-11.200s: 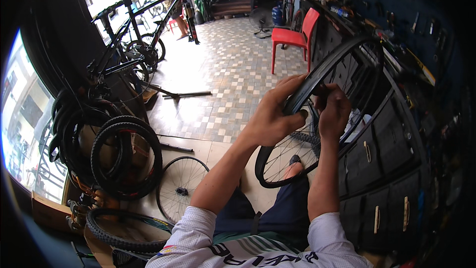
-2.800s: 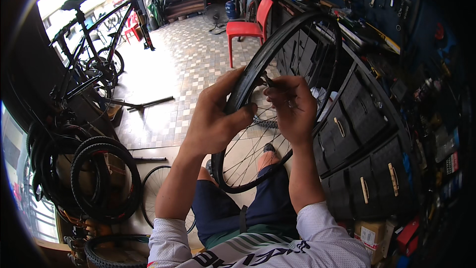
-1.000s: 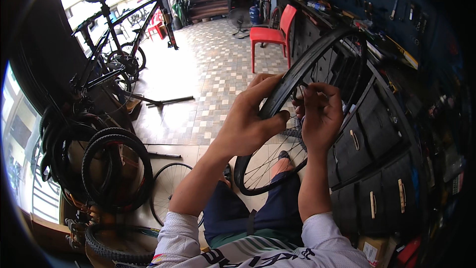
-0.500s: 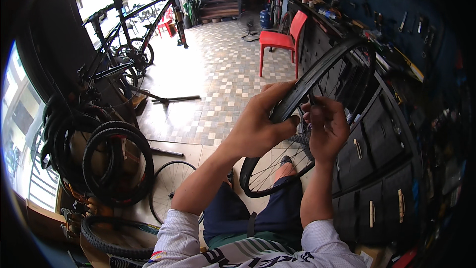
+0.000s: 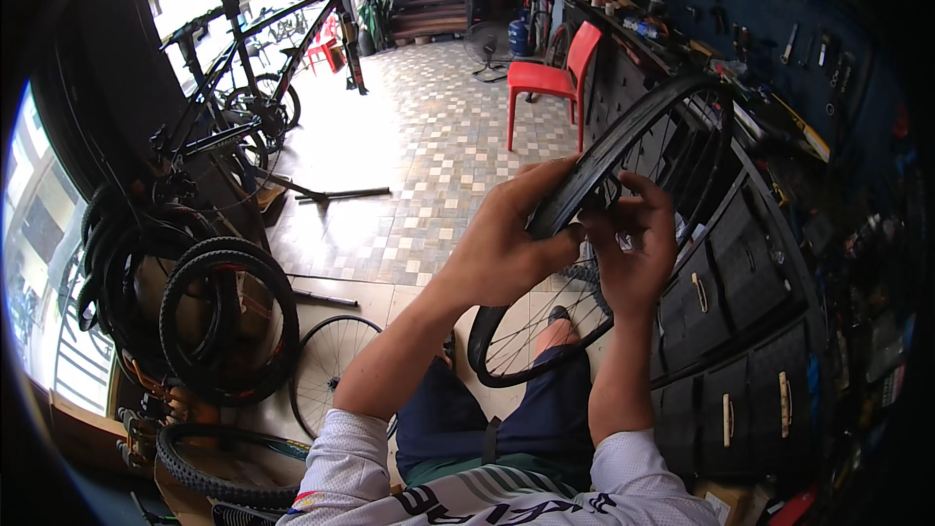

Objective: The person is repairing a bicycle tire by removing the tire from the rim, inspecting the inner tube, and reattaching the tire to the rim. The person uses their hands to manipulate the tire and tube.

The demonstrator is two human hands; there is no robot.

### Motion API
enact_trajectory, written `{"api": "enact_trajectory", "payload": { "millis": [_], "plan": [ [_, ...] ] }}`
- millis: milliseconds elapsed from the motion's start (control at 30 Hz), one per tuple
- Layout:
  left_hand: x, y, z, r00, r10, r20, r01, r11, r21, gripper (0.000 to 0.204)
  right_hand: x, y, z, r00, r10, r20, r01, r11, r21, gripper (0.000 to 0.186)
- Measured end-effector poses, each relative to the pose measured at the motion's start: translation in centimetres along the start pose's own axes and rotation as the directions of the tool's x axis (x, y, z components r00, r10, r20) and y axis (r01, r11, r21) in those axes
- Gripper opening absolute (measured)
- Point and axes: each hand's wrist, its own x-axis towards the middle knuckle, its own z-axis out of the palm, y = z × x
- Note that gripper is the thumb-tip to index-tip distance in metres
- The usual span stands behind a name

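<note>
A bicycle wheel with a black rim and thin spokes is tilted up in front of me, over my legs. My left hand is closed around its near-left rim, with the thumb on the inner side. Close beside that thumb, my right hand works at the inner side of the rim. Its fingers are curled, and the thumb and fingertips meet near the rim. A small dark part shows by the right fingertips, too small and shaded to name. The spokes behind the right hand are partly hidden.
Dark drawers and a cluttered workbench run along the right, below wall-hung tools. A red chair stands ahead. At left are a bicycle on a stand, piled tires and another wheel on the floor.
My right hand has turned and its fingers have shifted toward the rim, near my left thumb. The left hand keeps its hold, and the wheel has barely moved.
</note>
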Motion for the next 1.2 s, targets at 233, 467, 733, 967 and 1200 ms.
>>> {"api": "enact_trajectory", "payload": {
  "millis": [233,467,733,967,1200],
  "plan": [
    [0.0,0.8,0.4,1.0,0.029,0.01,-0.03,0.995,0.095,0.063,0.7,-0.1,-0.1,0.972,0.186,-0.14,-0.149,0.96,0.239,0.018],
    [0.4,0.7,0.6,1.0,0.031,0.0,-0.031,0.997,0.066,0.063,0.5,0.6,-0.8,0.982,0.187,0.036,-0.19,0.964,0.185,0.03],
    [0.0,0.2,0.7,1.0,0.018,-0.021,-0.018,1.0,0.003,0.063,-0.5,2.1,-1.1,0.998,-0.05,-0.032,0.05,0.999,-0.004,0.029],
    [0.1,0.7,0.5,0.999,0.036,-0.008,-0.034,0.992,0.122,0.062,0.6,0.2,0.6,0.966,0.219,-0.134,-0.194,0.965,0.176,0.015],
    [0.1,0.2,0.5,0.999,0.015,-0.029,-0.013,0.998,0.059,0.062,0.5,1.1,-0.3,0.996,-0.004,0.086,-0.001,0.998,0.058,0.026]
  ]
}}
